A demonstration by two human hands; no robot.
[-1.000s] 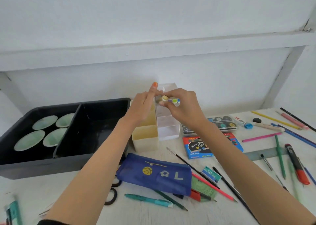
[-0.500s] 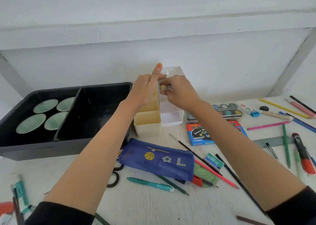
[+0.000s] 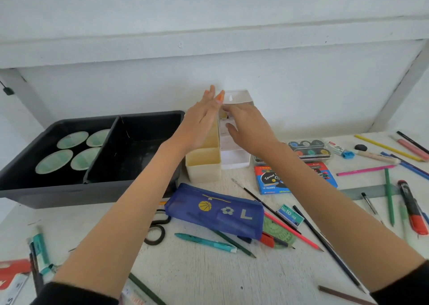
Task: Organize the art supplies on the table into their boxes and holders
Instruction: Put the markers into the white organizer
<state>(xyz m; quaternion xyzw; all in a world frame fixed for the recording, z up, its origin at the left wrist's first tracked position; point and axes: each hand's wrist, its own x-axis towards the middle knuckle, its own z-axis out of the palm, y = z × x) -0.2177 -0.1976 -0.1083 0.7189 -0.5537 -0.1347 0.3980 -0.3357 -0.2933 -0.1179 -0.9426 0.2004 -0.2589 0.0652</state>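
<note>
1. Both grips are up at the two holders at the back of the table [image 3: 197, 279]. The left grip [image 3: 199, 128] is spread, its fingers straight and pointing up, flat beside the tall side of the cream holder [image 3: 204, 165]. The right grip [image 3: 248, 130] bends its fingers down over the top compartment of the white holder [image 3: 234, 159].
2. Whether the right grip pinches anything I cannot tell, because its fingertips are hidden.
3. A small yellow piece [image 3: 223, 115] shows in the gap between the grips. It sits at the white holder's upper compartment, just left of the right thumb.
4. That compartment opens upward and the piece seems to lie right under the right fingers. Letting it go is therefore probably a straight drop, with the left grip only steadying.
5. For what follows, the pink pencil [image 3: 364, 170] and the paintbrush [image 3: 253, 194] lie right of the holders, nearer the right grip, with their long axes slanting across the table. The teal pen [image 3: 204, 242] lies between the forearms. Each would need tipping upright to go into a holder.
</note>
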